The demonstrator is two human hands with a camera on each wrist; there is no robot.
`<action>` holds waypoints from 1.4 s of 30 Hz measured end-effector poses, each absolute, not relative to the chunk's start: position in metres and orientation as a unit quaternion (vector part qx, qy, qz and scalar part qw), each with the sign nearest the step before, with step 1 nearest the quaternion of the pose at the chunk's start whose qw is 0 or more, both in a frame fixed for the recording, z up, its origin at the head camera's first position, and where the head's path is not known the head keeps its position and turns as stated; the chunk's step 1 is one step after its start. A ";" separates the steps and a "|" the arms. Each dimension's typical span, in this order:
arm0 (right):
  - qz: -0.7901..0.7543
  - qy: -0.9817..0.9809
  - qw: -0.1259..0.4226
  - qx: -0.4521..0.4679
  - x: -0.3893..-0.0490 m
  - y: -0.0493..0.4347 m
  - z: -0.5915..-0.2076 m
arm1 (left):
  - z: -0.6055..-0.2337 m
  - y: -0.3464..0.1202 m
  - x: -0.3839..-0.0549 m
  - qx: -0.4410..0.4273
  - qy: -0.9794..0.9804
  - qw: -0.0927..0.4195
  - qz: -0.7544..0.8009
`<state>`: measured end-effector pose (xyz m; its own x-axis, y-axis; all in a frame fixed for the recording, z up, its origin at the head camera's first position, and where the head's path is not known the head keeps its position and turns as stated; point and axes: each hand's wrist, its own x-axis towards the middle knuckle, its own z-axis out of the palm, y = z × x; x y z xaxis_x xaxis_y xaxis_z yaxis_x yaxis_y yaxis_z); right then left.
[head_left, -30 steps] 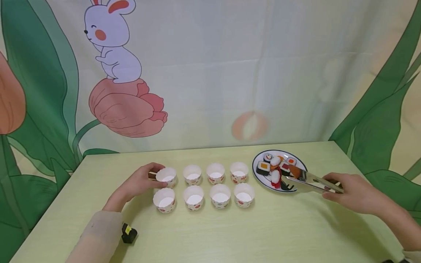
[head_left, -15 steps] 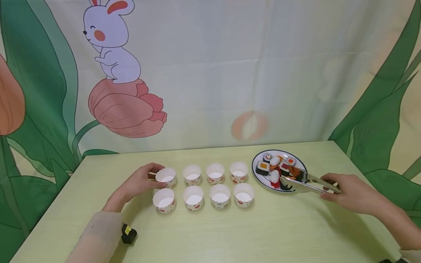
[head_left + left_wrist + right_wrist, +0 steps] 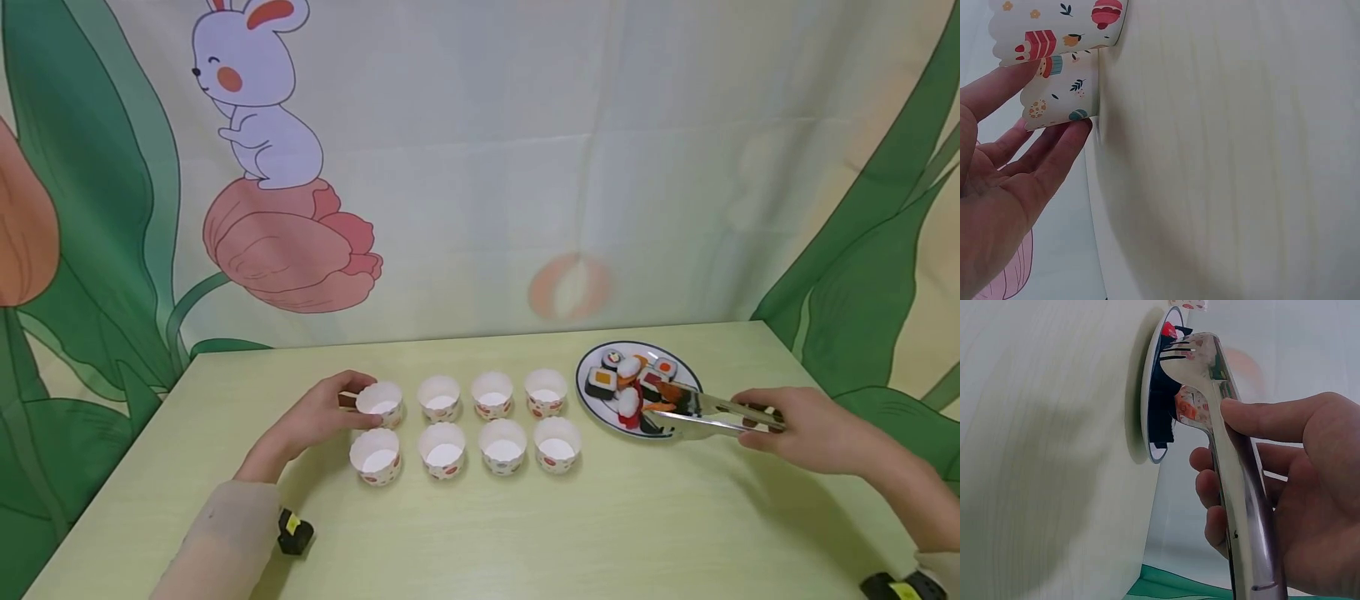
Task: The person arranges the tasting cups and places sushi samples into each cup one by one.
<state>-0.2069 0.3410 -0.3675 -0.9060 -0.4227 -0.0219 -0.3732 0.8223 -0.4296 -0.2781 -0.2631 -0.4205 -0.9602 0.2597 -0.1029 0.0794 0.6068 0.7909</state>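
Note:
At the left end of the back row, my left hand holds a white paper baking cup between thumb and fingers. The left wrist view shows the fingers on this patterned cup, partly hidden by the cup in front. My right hand grips metal tongs with a slotted, fork-like end. The tongs reach over a blue-rimmed oval plate bearing several sushi pieces, among them a sushi roll. Whether a piece is between the tong ends, I cannot tell.
Several more paper cups stand in two rows between my hands, including a near-left cup and a near-right cup. The pale table meets a printed cloth backdrop with a rabbit and tulips at its far edge.
My right hand and the tongs have shifted slightly, with the tong ends still over the plate's right side. The left hand stays on the same cup.

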 end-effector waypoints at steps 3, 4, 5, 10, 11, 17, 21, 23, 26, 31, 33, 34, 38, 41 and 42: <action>-0.207 0.954 0.056 -0.211 -0.208 0.341 -0.368 | -0.420 -0.262 -0.278 0.092 0.891 0.107 0.432; -0.205 0.954 0.054 -0.213 -0.208 0.341 -0.369 | -0.420 -0.262 -0.278 0.092 0.891 0.107 0.432; -0.203 0.954 0.053 -0.215 -0.208 0.341 -0.369 | -0.421 -0.262 -0.278 0.091 0.891 0.107 0.432; -0.197 0.956 0.058 -0.212 -0.210 0.338 -0.370 | -0.421 -0.263 -0.279 0.093 0.891 0.107 0.432; -0.194 0.956 0.060 -0.214 -0.210 0.337 -0.370 | -0.421 -0.262 -0.279 0.093 0.891 0.107 0.432; -0.187 0.956 0.069 -0.218 -0.213 0.334 -0.374 | -0.421 -0.262 -0.278 0.091 0.890 0.109 0.433; -0.194 0.954 0.069 -0.217 -0.215 0.335 -0.375 | -0.422 -0.262 -0.279 0.094 0.889 0.108 0.435; -0.200 0.953 0.075 -0.214 -0.215 0.335 -0.375 | -0.422 -0.262 -0.279 0.096 0.889 0.108 0.435; -0.202 0.954 0.077 -0.206 -0.214 0.335 -0.373 | -0.421 -0.263 -0.279 0.098 0.889 0.106 0.434; -0.212 0.958 0.078 -0.178 -0.210 0.335 -0.369 | -0.421 -0.263 -0.278 0.098 0.890 0.107 0.432; -0.224 0.958 0.085 -0.161 -0.209 0.335 -0.367 | -0.421 -0.263 -0.278 0.098 0.890 0.107 0.432; -0.229 0.957 0.089 -0.153 -0.208 0.335 -0.367 | -0.421 -0.262 -0.278 0.098 0.890 0.107 0.433; -0.237 0.956 0.093 -0.148 -0.207 0.335 -0.367 | -0.421 -0.262 -0.278 0.097 0.889 0.108 0.435; -0.228 0.957 0.093 -0.154 -0.207 0.338 -0.370 | -0.421 -0.263 -0.278 0.098 0.887 0.108 0.439; -0.226 0.957 0.092 -0.156 -0.207 0.338 -0.371 | -0.421 -0.263 -0.278 0.098 0.886 0.108 0.439</action>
